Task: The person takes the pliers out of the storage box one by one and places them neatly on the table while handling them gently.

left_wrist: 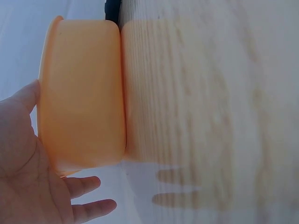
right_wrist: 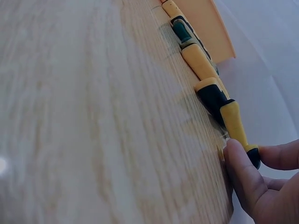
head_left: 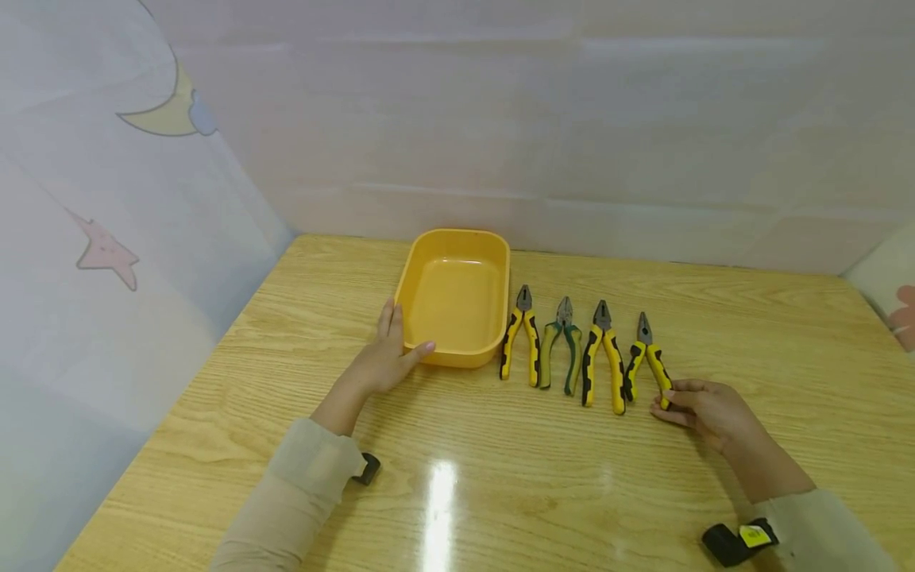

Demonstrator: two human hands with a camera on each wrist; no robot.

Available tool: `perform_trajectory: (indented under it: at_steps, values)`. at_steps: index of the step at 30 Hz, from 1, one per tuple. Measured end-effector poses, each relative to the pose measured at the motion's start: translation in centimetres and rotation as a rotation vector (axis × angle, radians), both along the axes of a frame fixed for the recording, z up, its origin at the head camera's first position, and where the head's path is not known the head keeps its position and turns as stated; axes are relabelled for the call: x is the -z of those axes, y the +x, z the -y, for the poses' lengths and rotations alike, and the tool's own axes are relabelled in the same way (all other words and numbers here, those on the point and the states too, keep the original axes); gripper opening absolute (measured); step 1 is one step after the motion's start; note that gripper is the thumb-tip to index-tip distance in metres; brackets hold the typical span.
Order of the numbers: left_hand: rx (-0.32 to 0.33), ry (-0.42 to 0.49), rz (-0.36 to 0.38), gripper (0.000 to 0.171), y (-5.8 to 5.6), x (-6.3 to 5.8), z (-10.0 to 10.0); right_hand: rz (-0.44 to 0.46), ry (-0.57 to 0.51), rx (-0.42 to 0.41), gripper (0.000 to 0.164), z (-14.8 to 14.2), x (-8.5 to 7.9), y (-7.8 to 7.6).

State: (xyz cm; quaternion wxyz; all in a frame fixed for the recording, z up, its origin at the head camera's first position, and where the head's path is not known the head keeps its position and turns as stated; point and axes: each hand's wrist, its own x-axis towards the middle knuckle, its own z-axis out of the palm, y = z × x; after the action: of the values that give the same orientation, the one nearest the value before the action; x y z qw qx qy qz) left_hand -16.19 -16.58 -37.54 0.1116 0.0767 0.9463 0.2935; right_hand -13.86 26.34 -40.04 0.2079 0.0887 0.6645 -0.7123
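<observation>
An orange-yellow plastic tub (head_left: pixel 457 358) stands on the table's far side, with nothing in it. My left hand (head_left: pixel 386 361) rests against its near left corner, thumb at the rim and straight fingers along the side; the left wrist view shows the tub's outer wall (left_wrist: pixel 86 93) beside that hand. To the tub's right, several pliers lie in a row, jaws pointing away. At the row's right end are long-nose pliers (head_left: pixel 659 369) with yellow and black handles. My right hand (head_left: pixel 708 409) pinches the end of their right handle (right_wrist: pixel 233 122) between thumb and fingers.
Between tub and long-nose pliers lie yellow-black combination pliers (head_left: pixel 534 349), green-handled pliers (head_left: pixel 573 349) and larger yellow-black combination pliers (head_left: pixel 616 373). The wooden table (head_left: pixel 529 477) meets a pale cloth backdrop (head_left: pixel 543 143) behind and at the left.
</observation>
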Motion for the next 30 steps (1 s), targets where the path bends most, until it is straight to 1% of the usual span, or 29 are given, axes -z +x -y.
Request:
perform_trajectory:
  at_steps: [8, 14, 17, 20, 22, 24, 27, 30]
  values:
    - [0.008, -0.001, 0.000, 0.091, 0.0, -0.2, 0.0, 0.016, 0.002, -0.012, 0.056, -0.1, -0.2, -0.1]
    - [-0.001, -0.023, 0.016, 0.092, 0.2, -0.2, 0.0, 0.033, 0.070, -0.059, 0.059, 0.0, -0.4, 0.0]
    - [-0.003, -0.041, 0.020, 0.091, 0.3, -0.2, 0.1, 0.018, 0.148, -0.081, 0.053, 0.2, -0.5, 0.1]
    - [-0.005, -0.052, 0.016, 0.091, 0.3, -0.3, 0.1, -0.022, 0.258, -0.107, 0.048, 0.5, -0.7, 0.2]
    - [-0.009, -0.055, 0.013, 0.091, 0.3, -0.3, 0.2, -0.058, 0.347, -0.126, 0.048, 0.7, -0.8, 0.2]
    - [-0.013, -0.054, 0.009, 0.090, 0.3, -0.3, 0.2, -0.093, 0.430, -0.130, 0.046, 0.8, -0.9, 0.2]
    - [-0.017, -0.054, 0.005, 0.091, 0.3, -0.3, 0.2, -0.126, 0.528, -0.124, 0.043, 0.9, -1.1, 0.2]
    - [-0.015, -0.068, -0.008, 0.091, 0.4, -0.2, 0.3, -0.148, 0.582, -0.119, 0.041, 1.0, -1.2, 0.2]
